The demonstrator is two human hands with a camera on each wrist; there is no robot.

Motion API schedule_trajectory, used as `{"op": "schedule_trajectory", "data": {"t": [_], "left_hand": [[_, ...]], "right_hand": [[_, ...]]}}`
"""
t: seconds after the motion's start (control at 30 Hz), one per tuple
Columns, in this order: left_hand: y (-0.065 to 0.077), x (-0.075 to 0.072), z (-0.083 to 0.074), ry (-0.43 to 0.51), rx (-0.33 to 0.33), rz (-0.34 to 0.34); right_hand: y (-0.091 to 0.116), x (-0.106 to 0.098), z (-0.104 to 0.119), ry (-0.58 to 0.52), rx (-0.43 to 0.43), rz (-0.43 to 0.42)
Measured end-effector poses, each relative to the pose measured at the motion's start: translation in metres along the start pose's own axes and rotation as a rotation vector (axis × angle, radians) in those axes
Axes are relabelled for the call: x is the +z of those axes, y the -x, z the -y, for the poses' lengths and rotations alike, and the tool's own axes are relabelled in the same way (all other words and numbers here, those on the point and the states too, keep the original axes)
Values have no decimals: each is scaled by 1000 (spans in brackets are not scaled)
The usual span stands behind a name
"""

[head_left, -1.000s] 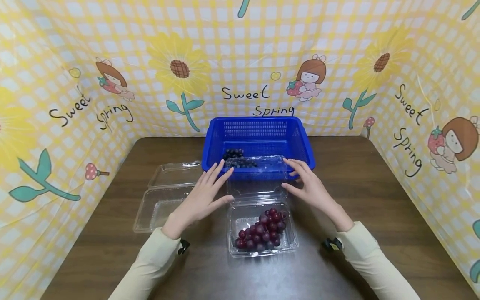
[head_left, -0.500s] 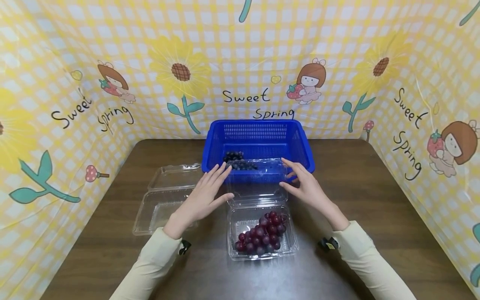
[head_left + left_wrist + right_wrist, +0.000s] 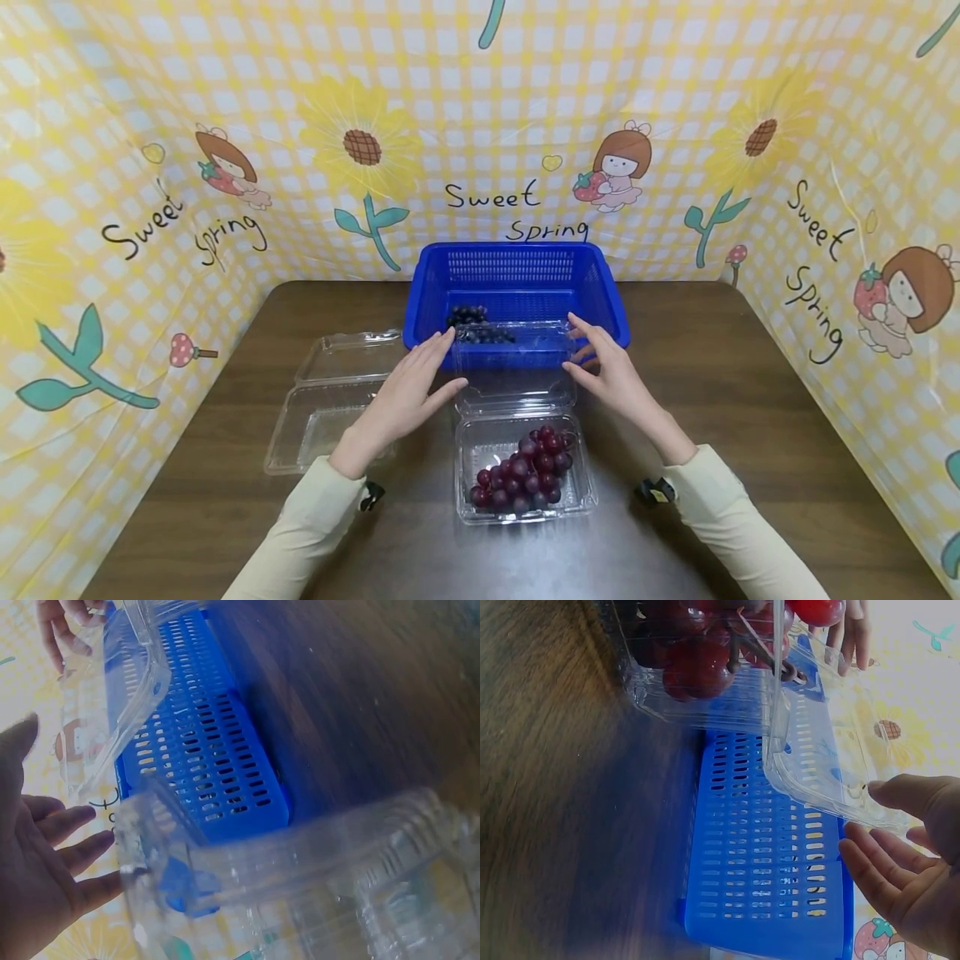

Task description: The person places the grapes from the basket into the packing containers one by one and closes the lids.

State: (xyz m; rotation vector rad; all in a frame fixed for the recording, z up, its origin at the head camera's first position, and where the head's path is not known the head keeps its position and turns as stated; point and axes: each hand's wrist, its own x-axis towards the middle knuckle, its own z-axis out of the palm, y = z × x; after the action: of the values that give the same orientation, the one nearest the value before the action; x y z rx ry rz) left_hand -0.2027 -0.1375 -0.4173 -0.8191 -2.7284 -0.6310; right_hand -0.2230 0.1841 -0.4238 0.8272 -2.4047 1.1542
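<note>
A clear plastic clamshell box (image 3: 525, 510) stands near me, its lid (image 3: 517, 375) raised and leaning back toward the blue basket. Inside its base lies a bunch of red grapes (image 3: 525, 471), seen close in the right wrist view as red grapes (image 3: 697, 671) on a brown stem. My left hand (image 3: 405, 392) is at the lid's left side, fingers extended and thumb spread. On the other side, my right hand (image 3: 618, 379) has its thumb and fingers apart at the lid's right edge. In the right wrist view, the thumb (image 3: 907, 793) is at the lid's rim; whether it touches is unclear.
Behind the lid stands a blue perforated basket (image 3: 517, 250) with dark grapes (image 3: 468, 315) in it. A second clear box (image 3: 288, 433), opened out, lies at the left, partly behind my left hand. Patterned cloth walls enclose the brown table (image 3: 750, 467).
My left fingers have drawn closer together. The right hand stays by the lid's edge with only a slight shift. The whole scene sits slightly lower in view; box and grapes look unchanged.
</note>
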Motion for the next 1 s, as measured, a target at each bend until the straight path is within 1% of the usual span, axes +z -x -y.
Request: {"op": "schedule_trajectory", "data": {"t": [0.13, 0.27, 0.37, 0.5, 0.63, 0.8, 1.0], "left_hand": [[-3, -1, 0, 21, -1, -45], [-5, -1, 0, 9, 2, -65], [-6, -1, 0, 2, 13, -89], [-8, -1, -1, 17, 36, -134], [-11, -1, -2, 32, 40, -174], [-14, -2, -3, 19, 50, -216], [-16, -3, -5, 25, 68, -235]], "right_hand": [[-1, 0, -1, -4, -16, -39], [-1, -1, -1, 4, -20, -66], [-1, -2, 1, 8, -13, -73], [-1, -3, 3, 3, 10, -84], [-3, -4, 4, -5, 30, -107], [-5, -5, 5, 13, 8, -125], [-6, -5, 5, 12, -19, -139]]}}
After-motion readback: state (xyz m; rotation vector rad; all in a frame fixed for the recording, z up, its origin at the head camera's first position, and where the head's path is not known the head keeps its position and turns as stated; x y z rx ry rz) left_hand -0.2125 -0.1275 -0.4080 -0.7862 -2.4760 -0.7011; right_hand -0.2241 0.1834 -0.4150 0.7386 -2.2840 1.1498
